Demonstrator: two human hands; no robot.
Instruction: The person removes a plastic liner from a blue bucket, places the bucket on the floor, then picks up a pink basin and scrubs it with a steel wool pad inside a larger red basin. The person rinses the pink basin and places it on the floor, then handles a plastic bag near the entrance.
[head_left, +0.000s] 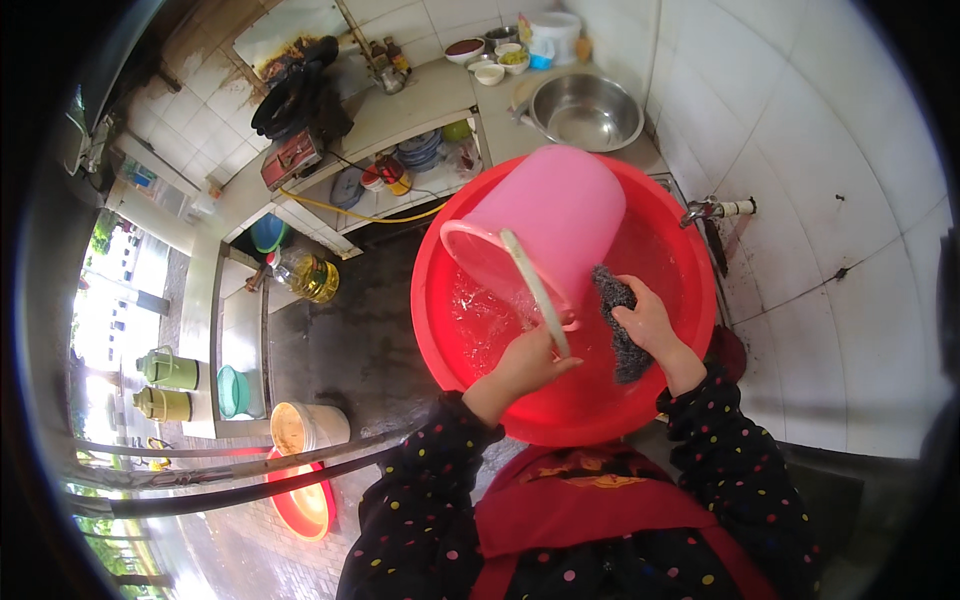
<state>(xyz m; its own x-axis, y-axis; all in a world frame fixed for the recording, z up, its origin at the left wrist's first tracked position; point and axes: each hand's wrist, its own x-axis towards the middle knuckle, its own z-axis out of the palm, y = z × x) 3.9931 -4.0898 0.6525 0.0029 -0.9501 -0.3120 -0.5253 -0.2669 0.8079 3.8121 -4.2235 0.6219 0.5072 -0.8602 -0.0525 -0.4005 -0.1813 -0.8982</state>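
A pink plastic bucket (559, 202) lies tilted on its side in a large red plastic basin (429, 300), its mouth facing down and to the left. My left hand (521, 367) holds the bucket's pale handle (534, 285) at its lower end, close to the rim; some of the fingers are hidden. In my right hand (651, 319) is a dark grey scrubbing cloth (626, 341), bunched beside the bucket's lower side. Rippling water (480, 330) shows in the basin below the bucket's mouth.
A wall tap (705, 211) juts out at the basin's right. Behind the basin, a steel bowl (586, 112) rests on the counter (495, 112). Leftward are a blackened wok (289, 101) on a stove, an oil bottle (307, 276), a yellow hose (360, 215) and a white bucket (315, 426).
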